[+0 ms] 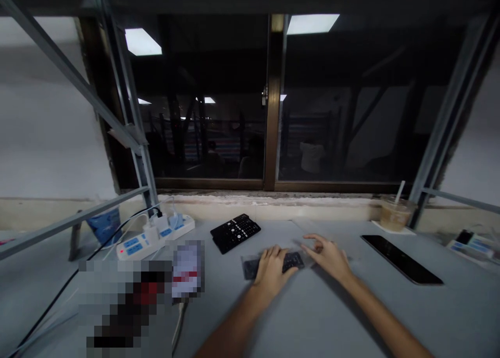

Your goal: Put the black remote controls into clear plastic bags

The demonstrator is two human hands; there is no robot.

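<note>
My left hand (271, 267) lies across a dark remote control (292, 261), fingers over its top and thumb at its near side. Clear plastic film seems to surround this remote, though its outline is faint. Just to the right, my right hand (328, 254) hovers by the film's end, index finger stretched out, thumb apart and the other fingers curled. Whether it touches the film I cannot tell. Beyond my left hand, black remote controls (236, 233) with white and grey buttons lie side by side on the grey table (312, 311).
A black phone (402, 259) lies at right, near a lidded drink cup (396, 214) with a straw. At left are a white power strip (156, 236) with plugs and cables, a blue bag (104, 225), and a blurred-out patch. Metal frame posts stand before the window.
</note>
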